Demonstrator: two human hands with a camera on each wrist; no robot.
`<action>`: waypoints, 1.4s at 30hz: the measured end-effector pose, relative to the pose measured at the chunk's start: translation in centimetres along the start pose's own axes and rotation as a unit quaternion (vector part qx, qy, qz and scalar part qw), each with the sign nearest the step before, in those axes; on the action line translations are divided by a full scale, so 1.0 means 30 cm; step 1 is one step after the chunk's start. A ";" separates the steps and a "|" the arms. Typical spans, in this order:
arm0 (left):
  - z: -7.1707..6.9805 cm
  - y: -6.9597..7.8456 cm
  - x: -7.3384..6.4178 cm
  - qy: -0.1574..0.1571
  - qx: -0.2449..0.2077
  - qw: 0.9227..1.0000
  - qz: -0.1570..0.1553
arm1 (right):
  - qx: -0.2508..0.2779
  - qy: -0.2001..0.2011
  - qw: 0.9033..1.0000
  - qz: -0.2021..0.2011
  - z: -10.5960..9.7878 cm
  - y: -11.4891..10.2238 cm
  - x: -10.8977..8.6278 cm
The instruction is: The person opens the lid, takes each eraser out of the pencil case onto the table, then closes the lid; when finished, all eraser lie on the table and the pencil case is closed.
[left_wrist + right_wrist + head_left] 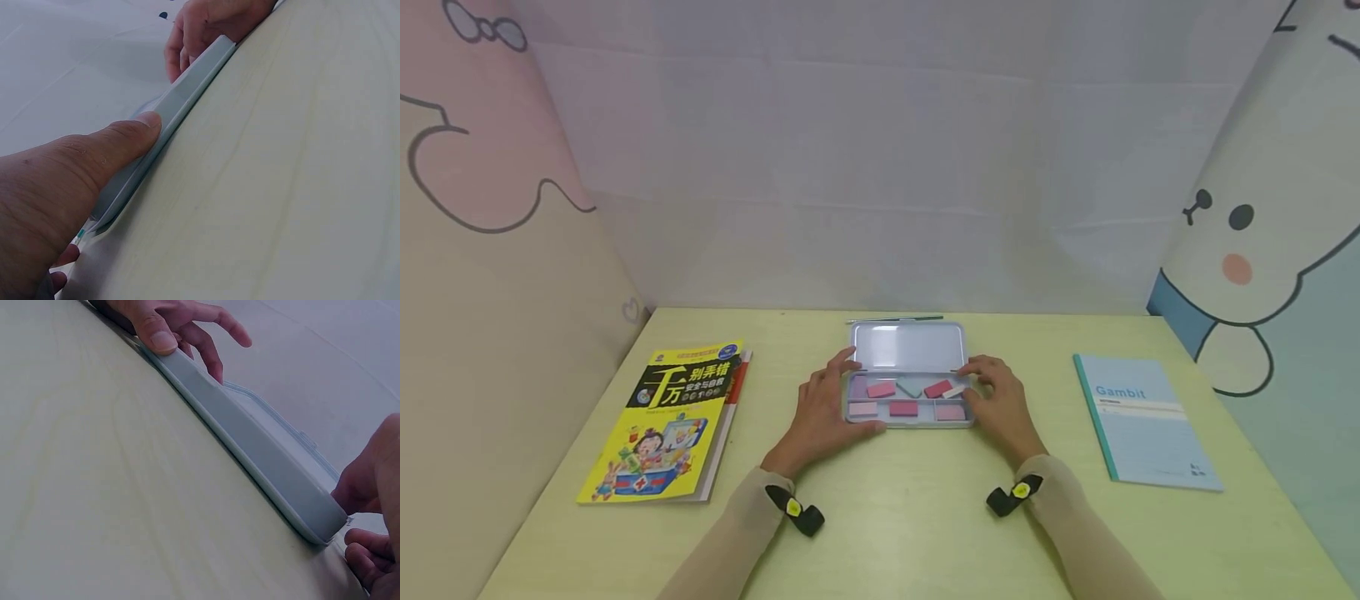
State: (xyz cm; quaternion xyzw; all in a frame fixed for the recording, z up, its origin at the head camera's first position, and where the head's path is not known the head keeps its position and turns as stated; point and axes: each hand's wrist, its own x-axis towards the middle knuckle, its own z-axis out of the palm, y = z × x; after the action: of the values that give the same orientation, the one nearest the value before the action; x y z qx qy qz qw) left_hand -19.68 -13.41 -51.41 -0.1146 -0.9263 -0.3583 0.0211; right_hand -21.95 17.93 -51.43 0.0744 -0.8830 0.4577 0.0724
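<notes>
A shallow pale blue-grey plastic case [910,424] lies on the table with its lid [910,346] raised at the back. Several pink blocks like erasers [903,408], a white piece [953,391] and a thin green-edged strip [910,388] sit in its compartments. My left hand [826,408] holds the case's left end, the thumb [140,128] pressed on the front wall and the index finger stretched toward the lid. At the right end, my right hand [1003,408] grips the case, a digit over the rim beside the white piece and other fingers curled outside.
A thin dark green stick [917,317] like a pencil lies behind the lid. On the left is a yellow book [662,433] stacked over another book [735,392]. A light blue notebook [1150,425] lies on the right. White cloth [880,192] hangs behind the table [910,508].
</notes>
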 end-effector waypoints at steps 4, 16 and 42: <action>0.003 -0.004 0.001 0.002 0.004 1.000 0.003 | -0.009 -0.010 1.000 0.010 -0.003 0.004 0.003; 0.002 -0.016 -0.002 0.008 0.002 1.000 0.009 | -0.025 -0.036 0.998 0.035 0.004 -0.009 0.011; 0.006 -0.008 0.006 0.004 0.003 1.000 0.005 | 0.035 0.073 0.997 -0.004 0.013 0.014 0.006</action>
State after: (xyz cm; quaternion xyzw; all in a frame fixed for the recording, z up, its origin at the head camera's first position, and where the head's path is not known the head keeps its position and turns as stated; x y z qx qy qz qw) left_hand -19.89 -13.43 -51.70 -0.1174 -0.9269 -0.3556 0.0266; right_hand -22.22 17.83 -51.94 0.0461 -0.8586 0.4921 0.1361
